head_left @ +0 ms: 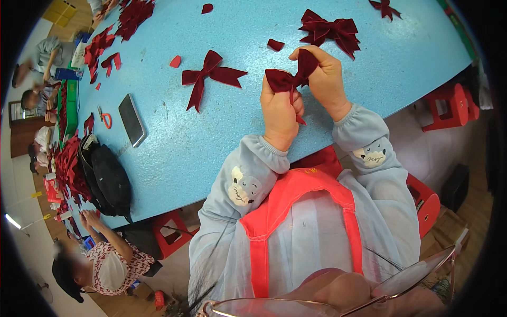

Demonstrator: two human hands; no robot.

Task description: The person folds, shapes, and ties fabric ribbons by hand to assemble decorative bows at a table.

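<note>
A dark red velvet bow (282, 80) is held up between my two hands over the near part of the blue table (174, 153). My left hand (280, 117) grips its left loop, the thumb lying against the fabric. The right loop is in the fingers of my right hand (328, 79), raised a little higher. One tail hangs down between the hands. To the left lies another finished-looking bow (208, 76) with spread tails. Beyond my right hand rests a small pile of bows (330, 33).
Fabric scraps (275, 44) dot the table. On the left are a phone (132, 120), orange-handled scissors (106, 119), a black bag (108, 177) and heaps of red velvet pieces (71, 166). A person (108, 256) sits at the left edge; red stools (449, 108) stand beside the table.
</note>
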